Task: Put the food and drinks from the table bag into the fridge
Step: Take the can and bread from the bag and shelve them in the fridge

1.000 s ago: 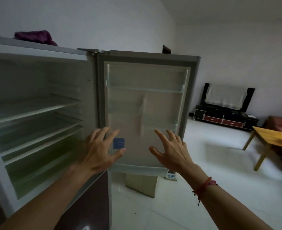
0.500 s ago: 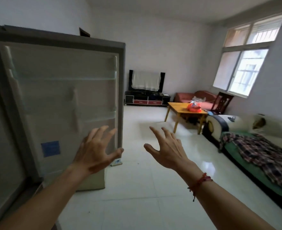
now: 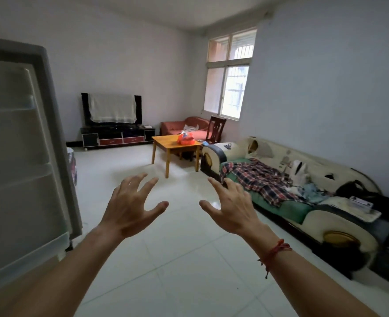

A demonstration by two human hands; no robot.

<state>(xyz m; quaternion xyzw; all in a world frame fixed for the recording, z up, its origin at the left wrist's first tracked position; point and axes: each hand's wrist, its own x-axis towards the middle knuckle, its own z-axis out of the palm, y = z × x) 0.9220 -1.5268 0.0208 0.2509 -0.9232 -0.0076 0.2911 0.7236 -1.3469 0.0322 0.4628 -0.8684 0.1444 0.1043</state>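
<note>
Bag, orange plastic, sits on the wooden worktop far across the room; its contents are too small to make out. Fridge door stands open at the left edge, its inner racks facing the viewer. Tiled floor stretches between the door's edge and the sofa on the right, up to the worktop. Left hand and right hand hover apart, fingers spread wide, holding nothing. Compared with 0.5 s ago, the door lies further left and the worktop nearer the centre.
</note>
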